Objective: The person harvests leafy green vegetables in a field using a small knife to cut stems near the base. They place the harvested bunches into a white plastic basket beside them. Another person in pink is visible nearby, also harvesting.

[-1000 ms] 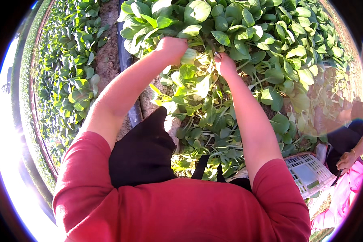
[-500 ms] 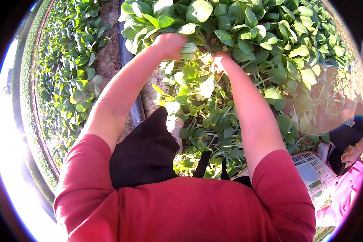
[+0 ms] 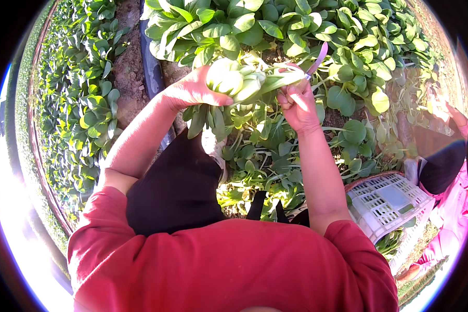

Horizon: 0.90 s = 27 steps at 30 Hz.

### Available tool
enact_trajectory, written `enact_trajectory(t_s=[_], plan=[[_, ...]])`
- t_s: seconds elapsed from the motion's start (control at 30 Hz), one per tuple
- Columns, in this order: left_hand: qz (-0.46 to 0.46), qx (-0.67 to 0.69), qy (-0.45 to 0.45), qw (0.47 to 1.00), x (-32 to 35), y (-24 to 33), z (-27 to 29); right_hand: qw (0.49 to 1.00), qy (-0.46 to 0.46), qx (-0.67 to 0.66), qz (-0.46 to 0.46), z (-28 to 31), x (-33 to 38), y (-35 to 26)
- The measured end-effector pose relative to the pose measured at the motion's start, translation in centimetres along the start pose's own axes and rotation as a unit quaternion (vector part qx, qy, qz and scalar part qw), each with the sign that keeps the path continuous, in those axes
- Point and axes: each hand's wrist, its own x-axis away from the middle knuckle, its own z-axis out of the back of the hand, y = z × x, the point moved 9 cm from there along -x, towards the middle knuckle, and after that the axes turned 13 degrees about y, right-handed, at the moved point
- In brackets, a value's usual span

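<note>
1. Your left hand (image 3: pixel 192 89) has its fingers curled round a cut leafy green plant (image 3: pixel 239 83), lifting it clear of the bed so its base faces the blade.
2. Your right hand (image 3: pixel 299 104) is closed on a small knife (image 3: pixel 316 61), blade pointing up and away, touching the plant's stem end.
3. Below lie rows of greens (image 3: pixel 348 52); a white crate (image 3: pixel 387 203) waits near your right.

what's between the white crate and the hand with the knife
In the head view, between the white crate and the right hand holding the knife lie leafy green plants on soil, and the person's own forearm.
</note>
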Motion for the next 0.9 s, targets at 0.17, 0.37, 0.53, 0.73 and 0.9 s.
enact_trajectory(t_s=[0.17,0.37,0.53,0.73,0.9], plan=[[0.010,0.095,-0.003,0.995,0.6,-0.4,-2.4,0.996,0.011,0.085,0.035,-0.5,1.6,-2.8],[0.075,0.099,-0.031,0.992,0.0,-2.5,-3.0,0.933,0.134,0.321,0.094,0.0,1.9,-5.4],[0.120,0.243,0.048,0.961,-0.4,-3.2,-0.2,0.884,0.076,0.450,0.105,-2.7,1.8,-8.0],[0.143,0.277,0.004,0.950,-1.5,-4.3,-4.5,0.948,0.113,0.293,0.053,-3.6,1.8,-2.5],[0.150,0.226,0.042,0.962,-1.3,-4.5,-3.7,0.964,0.128,0.231,-0.025,-1.5,1.9,0.0]])
